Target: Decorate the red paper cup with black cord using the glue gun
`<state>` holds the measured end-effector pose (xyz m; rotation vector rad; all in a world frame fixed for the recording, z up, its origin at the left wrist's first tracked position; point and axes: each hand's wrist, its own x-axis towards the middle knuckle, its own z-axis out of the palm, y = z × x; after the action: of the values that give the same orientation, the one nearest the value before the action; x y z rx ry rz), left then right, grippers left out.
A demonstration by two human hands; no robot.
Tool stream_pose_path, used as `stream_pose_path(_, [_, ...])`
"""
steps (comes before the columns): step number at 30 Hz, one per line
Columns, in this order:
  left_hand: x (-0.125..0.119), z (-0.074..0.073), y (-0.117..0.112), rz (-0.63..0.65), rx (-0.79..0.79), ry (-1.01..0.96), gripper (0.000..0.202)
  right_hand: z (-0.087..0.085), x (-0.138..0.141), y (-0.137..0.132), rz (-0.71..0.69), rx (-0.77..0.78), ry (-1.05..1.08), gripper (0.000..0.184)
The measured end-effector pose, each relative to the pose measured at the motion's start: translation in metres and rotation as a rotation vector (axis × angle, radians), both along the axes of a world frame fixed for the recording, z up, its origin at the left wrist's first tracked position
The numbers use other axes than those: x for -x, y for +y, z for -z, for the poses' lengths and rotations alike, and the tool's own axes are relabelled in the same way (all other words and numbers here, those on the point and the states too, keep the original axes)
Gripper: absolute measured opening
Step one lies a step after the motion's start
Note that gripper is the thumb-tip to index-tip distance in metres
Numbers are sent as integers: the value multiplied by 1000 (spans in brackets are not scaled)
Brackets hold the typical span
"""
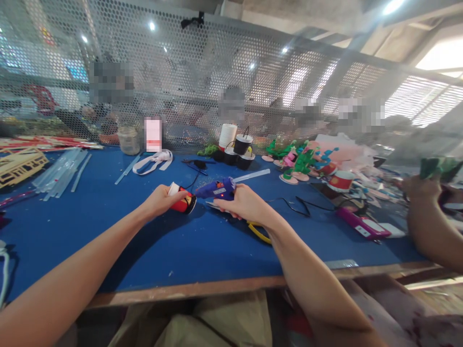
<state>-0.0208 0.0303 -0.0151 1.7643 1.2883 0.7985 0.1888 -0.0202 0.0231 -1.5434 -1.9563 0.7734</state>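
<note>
My left hand (163, 198) is closed around a red paper cup (184, 202) with a white rim, tipped on its side above the blue table. In my right hand (245, 205) is a purple glue gun (219, 189), its fingers wrapped round the handle and a small red light glowing on the body. A clear glue stick (252, 175) pokes out of its back end. The nozzle points left, at the dark end of the cup; whether they touch I cannot tell. Under my right hand lie scissors with a yellow handle (259, 233).
Clear glue sticks (60, 173) and a white ribbon (154, 161) lie at the left. Stacked cups (227, 136) stand at the back beside black-topped cups (243, 143). Green and pink crafts (300, 161) and a magenta box (361, 224) are at the right. Another person's arm (427, 221) reaches in there.
</note>
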Motion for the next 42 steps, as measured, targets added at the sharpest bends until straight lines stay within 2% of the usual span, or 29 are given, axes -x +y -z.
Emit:
stream_pose_path(8, [0,0,0,18,-9,8,40,-1,1,-1,-3,-8,-17,23])
stream_pose_path(18, [0,4,3,-35,31,-24,40,2,1,-6,-40,-99,-108,28])
stream_pose_path(29, [-2,-3,-3,-81,71,-49,36,4,3,-8,-61,-213,-204,25])
stream_pose_path(33, [-2,-3,-3,-84,64,-41,36,4,2,-9,-81,-219,-211,18])
stream_pose_path(42, [-1,1,0,-75,63,-54,39,5,2,-9,-69,-208,-190,21])
